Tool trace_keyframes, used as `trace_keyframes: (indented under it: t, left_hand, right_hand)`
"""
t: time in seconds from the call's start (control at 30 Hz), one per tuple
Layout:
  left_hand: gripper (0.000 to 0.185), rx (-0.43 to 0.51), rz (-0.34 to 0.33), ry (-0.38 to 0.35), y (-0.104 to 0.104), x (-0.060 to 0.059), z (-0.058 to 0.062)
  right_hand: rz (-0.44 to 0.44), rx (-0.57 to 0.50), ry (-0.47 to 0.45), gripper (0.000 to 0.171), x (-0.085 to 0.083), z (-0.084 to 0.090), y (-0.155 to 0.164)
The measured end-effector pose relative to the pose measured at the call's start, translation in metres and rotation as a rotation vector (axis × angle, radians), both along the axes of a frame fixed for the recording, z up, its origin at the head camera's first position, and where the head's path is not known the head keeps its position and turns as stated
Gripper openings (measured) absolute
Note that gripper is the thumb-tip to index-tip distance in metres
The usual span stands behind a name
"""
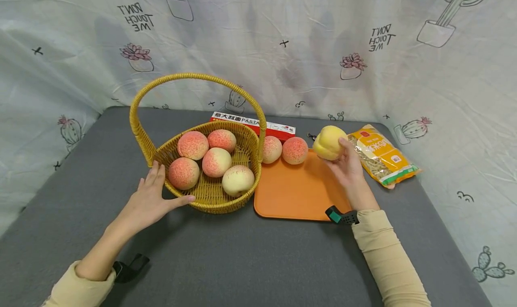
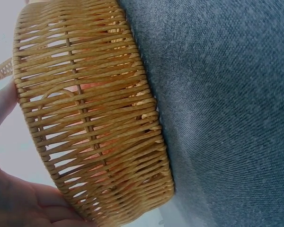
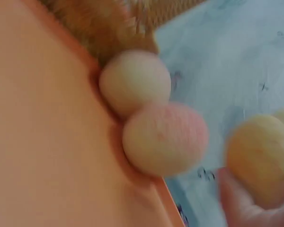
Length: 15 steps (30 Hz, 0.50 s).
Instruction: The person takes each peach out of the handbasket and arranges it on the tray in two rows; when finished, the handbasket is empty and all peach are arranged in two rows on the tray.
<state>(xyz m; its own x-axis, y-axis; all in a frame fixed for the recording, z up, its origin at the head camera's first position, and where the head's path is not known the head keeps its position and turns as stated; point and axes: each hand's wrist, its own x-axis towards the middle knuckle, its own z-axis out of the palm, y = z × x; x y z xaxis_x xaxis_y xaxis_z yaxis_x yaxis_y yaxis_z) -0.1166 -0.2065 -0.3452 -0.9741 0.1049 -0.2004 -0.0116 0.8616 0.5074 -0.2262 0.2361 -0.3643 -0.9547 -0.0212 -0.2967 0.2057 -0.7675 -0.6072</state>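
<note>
My right hand [image 1: 347,163] holds a yellow peach [image 1: 329,142] above the back right part of the orange tray [image 1: 299,195]; thumb and fingers are round its lower right side. Two pink peaches [image 1: 271,150] [image 1: 295,151] touch each other at the tray's back left edge, beside the basket. My left hand [image 1: 151,199] rests against the near left side of the yellow wicker basket [image 1: 220,207], fingers spread and thumb along the rim. Inside the basket lie several red-blushed peaches [image 1: 193,145] and one pale peach [image 1: 238,180]. In the left wrist view the thumb touches the woven wall [image 2: 85,109].
The basket's tall hoop handle [image 1: 198,76] stands upright. Behind the basket and tray lies a red and white pasta box [image 1: 278,129]. An orange bag of dry food [image 1: 383,156] lies right of the tray. Everything stands on a grey cloth-covered table [image 1: 242,257], with a printed curtain [image 1: 262,42] behind.
</note>
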Motion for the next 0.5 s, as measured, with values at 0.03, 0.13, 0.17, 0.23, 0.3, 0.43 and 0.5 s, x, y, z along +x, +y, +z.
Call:
trace_keyframes:
  t: [0.03,0.13,0.17,0.23,0.3,0.43,0.5]
  left_hand:
    - [0.125,0.002,-0.001,0.001,0.0,0.0,0.0]
    - [0.125,0.005,-0.004,0.006,0.0,0.0,0.0]
    - [0.125,0.006,-0.004,0.006,0.0,0.0,0.0]
    - [0.125,0.007,-0.006,0.008,0.0,0.0,0.0]
    - [0.125,0.009,-0.007,0.01,0.0,0.0,0.0]
    - [0.125,0.01,-0.008,0.014,0.0,0.001,0.0]
    - [0.125,0.008,-0.007,0.014,0.0,0.001,0.0]
  right_hand:
    - [0.024,0.158,0.003,0.044,-0.001,0.0,0.001]
    - [0.087,0.544,-0.014,0.043,-0.005,0.0,0.003]
    - [0.092,0.668,-0.026,0.046,-0.006,0.0,0.003]
    - [0.094,0.866,-0.04,0.056,-0.009,-0.001,0.003]
    - [0.087,1.051,-0.045,0.067,-0.011,-0.003,0.003]
    - [0.064,1.398,-0.002,0.076,-0.015,-0.008,0.003]
    - [0.061,1.532,0.033,0.078,-0.017,-0.01,0.002]
